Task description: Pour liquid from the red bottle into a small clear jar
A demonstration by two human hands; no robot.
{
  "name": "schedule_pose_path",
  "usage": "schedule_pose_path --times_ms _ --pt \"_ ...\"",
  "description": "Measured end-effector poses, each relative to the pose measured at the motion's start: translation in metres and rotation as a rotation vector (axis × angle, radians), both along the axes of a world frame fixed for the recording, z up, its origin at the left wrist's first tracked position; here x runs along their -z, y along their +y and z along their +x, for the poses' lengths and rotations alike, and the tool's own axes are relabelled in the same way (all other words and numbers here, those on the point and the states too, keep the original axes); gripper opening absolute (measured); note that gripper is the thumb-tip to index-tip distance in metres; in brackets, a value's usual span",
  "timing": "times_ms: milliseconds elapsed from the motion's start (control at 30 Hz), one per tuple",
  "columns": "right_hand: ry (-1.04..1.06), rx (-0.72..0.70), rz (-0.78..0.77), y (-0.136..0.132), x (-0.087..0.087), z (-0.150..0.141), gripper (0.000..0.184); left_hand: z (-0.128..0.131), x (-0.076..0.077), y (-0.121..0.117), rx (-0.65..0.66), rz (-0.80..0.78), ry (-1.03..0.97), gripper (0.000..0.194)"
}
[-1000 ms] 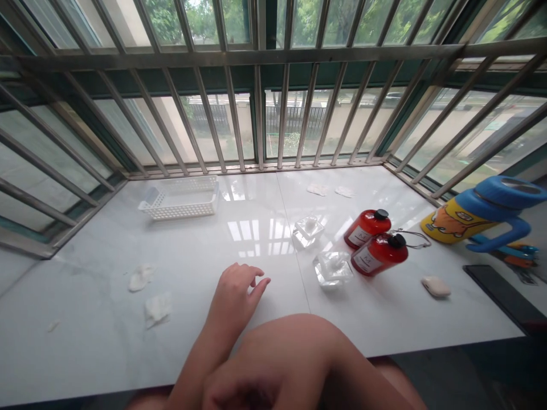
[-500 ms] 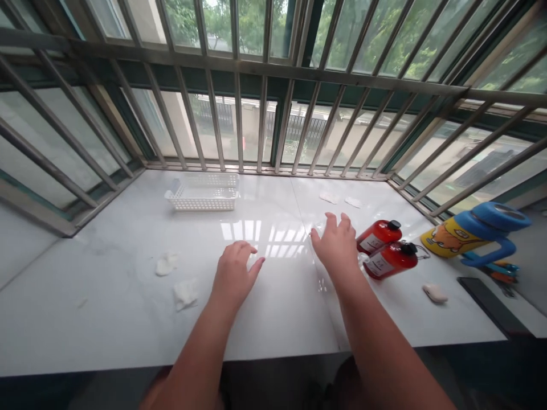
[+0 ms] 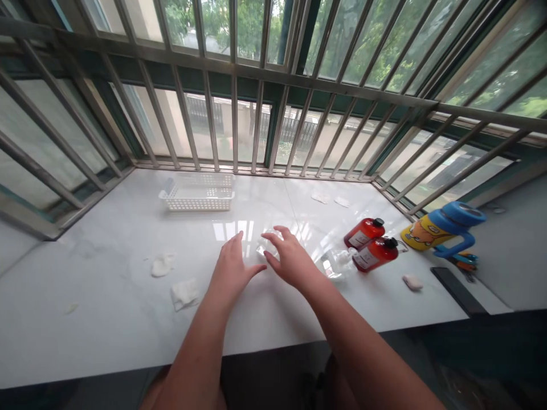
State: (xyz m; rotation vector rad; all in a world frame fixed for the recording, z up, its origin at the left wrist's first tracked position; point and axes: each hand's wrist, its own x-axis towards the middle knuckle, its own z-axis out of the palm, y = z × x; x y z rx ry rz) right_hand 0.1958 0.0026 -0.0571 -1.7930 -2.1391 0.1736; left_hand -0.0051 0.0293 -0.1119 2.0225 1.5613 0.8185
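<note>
My right hand (image 3: 290,260) has its fingers curled over a small clear glass container (image 3: 265,244) on the white marble sill (image 3: 106,319), near the middle. Just left of that container my left hand (image 3: 233,269) lies with fingers stretched out, holding nothing. A second clear glass container (image 3: 337,263) sits to the right, beside two red bottles with black caps (image 3: 371,246) lying on their sides.
A white slotted basket (image 3: 197,197) stands at the back left. Crumpled white pads (image 3: 184,292) lie at the left and two more (image 3: 329,199) at the back. A blue and yellow cup (image 3: 442,229), a white lump (image 3: 412,282) and a dark flat slab (image 3: 457,291) are at the right. Metal window bars (image 3: 235,125) enclose the sill.
My right arm came up from below, reached the glass container by the red bottles, and has drawn it left toward my left hand. The view has shifted slightly.
</note>
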Motion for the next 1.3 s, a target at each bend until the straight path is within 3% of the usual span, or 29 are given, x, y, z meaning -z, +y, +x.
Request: schedule_pose_path --times_ms 133,200,267,367,433,567,733,900,1067,1167,1300 --pt "0.064 -0.136 0.247 -0.034 -0.027 0.012 0.036 0.005 -0.002 -0.001 0.064 -0.026 -0.014 0.098" --pt "0.05 -0.061 0.369 -0.045 -0.046 0.041 0.026 0.006 -0.005 -0.001 0.068 -0.053 -0.013 0.092" --pt "-0.049 0.122 0.415 -0.046 -0.067 0.079 0.025 0.006 -0.009 -0.001 0.055 -0.092 -0.009 0.09" --pt "-0.315 0.476 0.241 -0.03 -0.092 0.145 0.041 0.008 -0.013 -0.001 0.034 -0.132 -0.01 0.093" --pt "-0.449 0.715 -0.085 -0.012 -0.102 0.184 0.056 0.008 -0.015 -0.001 0.023 -0.139 -0.001 0.093" --pt "-0.417 0.765 -0.382 0.019 -0.105 0.227 0.053 0.009 -0.018 -0.001 -0.001 -0.137 0.051 0.09" --pt "-0.376 0.666 -0.423 0.044 -0.1 0.218 0.051 0.007 -0.02 -0.001 -0.033 -0.148 0.062 0.091" --pt "-0.254 0.442 -0.41 0.064 -0.101 0.165 0.054 0.005 -0.018 0.0 -0.059 -0.132 0.077 0.089" --pt "-0.169 0.166 -0.47 0.053 -0.11 0.11 0.06 0.002 -0.018 0.001 -0.113 -0.115 0.11 0.088" --pt "-0.144 0.084 -0.517 0.037 -0.123 0.107 0.069 -0.002 -0.019 0.001 -0.144 -0.102 0.129 0.088" --pt "-0.218 0.079 -0.567 0.016 -0.128 0.131 0.088 -0.007 -0.02 0.003 -0.18 -0.091 0.132 0.086"
